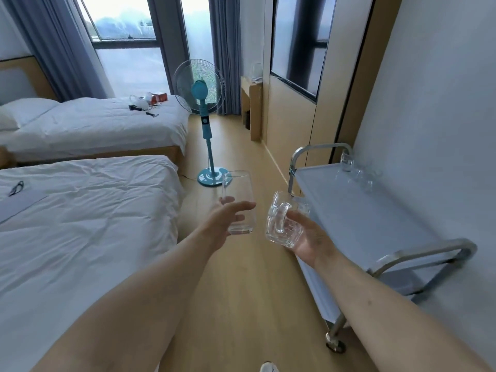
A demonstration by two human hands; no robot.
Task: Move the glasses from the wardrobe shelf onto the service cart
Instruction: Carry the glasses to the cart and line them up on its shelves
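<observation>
Head view — hands (226, 220) gripping empty glasses (237, 200)

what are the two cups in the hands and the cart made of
Tumbler and handled mug: clear glass by the look, see-through with bright glints. Service cart: shiny metal tube frame, likely steel; its tray is matte pale grey, plastic or coated metal, hard to tell.

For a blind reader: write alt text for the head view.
A person's left hand holds a plain glass and the right hand a handled glass mug, beside a service cart already carrying glasses. Two white beds lie left.
</observation>
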